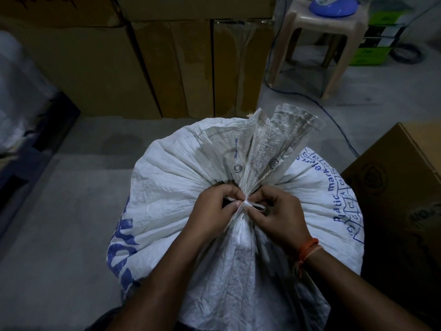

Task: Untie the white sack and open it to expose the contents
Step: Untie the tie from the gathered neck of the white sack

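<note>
The white sack (167,187) is being stood upright on the floor (59,211), directly below the camera, with its gathered neck (269,149) fanning up and away from the person. On the left side of the knot, the left hand (214,209) is being closed narrowly, thumb and forefinger pinched on a strand of the white tie (249,204). At the centre, the tie is being seen wound around the neck's narrowest point, its loop running crosswise, left to right. On the right, the right hand (279,216) is being pinched on the loop end of the same tie. Both hands are being held equally near, touching the knot from opposite sides. The loosening is judged to turn on pulling along that crosswise axis, outward from the neck. The contents are being kept hidden.
</note>
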